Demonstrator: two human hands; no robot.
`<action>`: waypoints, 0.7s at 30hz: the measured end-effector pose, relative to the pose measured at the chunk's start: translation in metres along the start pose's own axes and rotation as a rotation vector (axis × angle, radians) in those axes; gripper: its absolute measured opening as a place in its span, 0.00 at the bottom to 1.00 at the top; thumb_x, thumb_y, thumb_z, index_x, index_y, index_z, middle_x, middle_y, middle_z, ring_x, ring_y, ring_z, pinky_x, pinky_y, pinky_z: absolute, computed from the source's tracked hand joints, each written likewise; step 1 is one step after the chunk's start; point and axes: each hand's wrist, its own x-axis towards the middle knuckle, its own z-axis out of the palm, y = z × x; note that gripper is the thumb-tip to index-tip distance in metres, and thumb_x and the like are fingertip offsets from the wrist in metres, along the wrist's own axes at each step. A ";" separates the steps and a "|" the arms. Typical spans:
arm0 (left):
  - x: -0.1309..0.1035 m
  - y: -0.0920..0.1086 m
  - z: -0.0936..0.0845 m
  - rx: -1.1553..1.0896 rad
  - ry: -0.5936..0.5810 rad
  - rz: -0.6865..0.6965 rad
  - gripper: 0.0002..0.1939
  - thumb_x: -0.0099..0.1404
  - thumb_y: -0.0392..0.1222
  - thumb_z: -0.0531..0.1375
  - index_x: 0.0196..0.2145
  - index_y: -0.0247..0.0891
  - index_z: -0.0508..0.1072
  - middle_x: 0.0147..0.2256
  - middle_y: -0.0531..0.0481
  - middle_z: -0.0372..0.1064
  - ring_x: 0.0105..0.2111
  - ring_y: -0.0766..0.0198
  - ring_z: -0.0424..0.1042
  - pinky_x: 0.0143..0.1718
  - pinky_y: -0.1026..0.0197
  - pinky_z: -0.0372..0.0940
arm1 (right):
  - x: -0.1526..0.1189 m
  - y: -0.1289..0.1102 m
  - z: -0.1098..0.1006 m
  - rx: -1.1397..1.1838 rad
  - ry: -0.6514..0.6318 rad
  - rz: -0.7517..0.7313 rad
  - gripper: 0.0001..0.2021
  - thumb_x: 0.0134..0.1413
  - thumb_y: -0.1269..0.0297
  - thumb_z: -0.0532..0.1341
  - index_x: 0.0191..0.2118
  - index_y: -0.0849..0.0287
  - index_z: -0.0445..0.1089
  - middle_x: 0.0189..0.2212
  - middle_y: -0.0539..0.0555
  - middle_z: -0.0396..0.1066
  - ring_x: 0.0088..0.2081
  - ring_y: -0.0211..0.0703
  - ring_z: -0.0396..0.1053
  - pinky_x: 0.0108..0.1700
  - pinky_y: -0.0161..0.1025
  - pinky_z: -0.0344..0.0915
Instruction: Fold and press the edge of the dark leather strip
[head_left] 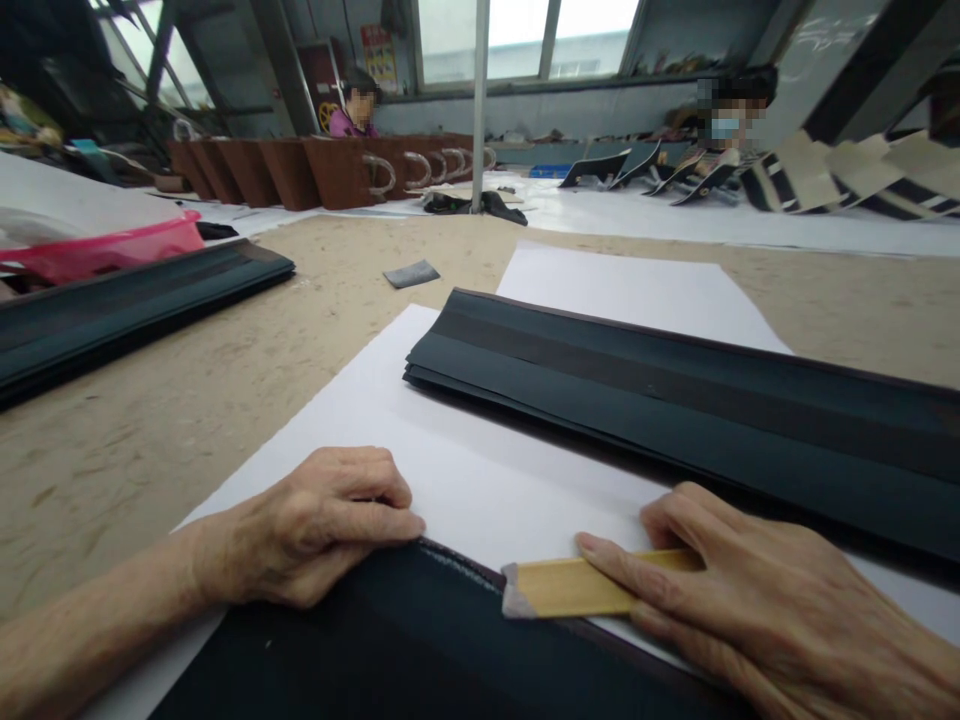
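Note:
A dark sheet of material (420,650) lies in front of me on white paper (480,465). My left hand (322,530) pinches the sheet's far edge between thumb and fingers. In my right hand (750,590) is a flat yellow stick (577,586) with a greyish tip. That tip rests on the edge of the sheet, to the right of my left hand. A whitish streak runs along the edge between the hand and the tip. Beyond my hands lies a stack of dark folded strips (637,390), each with a darker band.
Another dark stack (135,310) lies at the left, by a pink basket (112,250). A small grey scrap (412,274) is on the beige table (330,310). Brown bags (300,170) and pale panels (862,175) stand farther back. A metal pole (481,110) rises mid-view; two people sit behind.

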 end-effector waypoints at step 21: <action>-0.005 -0.004 0.001 0.035 0.062 0.023 0.14 0.63 0.26 0.48 0.41 0.33 0.70 0.33 0.43 0.67 0.32 0.61 0.65 0.33 0.58 0.59 | 0.034 -0.001 0.009 -0.065 0.001 -0.082 0.19 0.65 0.64 0.45 0.57 0.53 0.64 0.30 0.55 0.61 0.26 0.38 0.64 0.23 0.33 0.63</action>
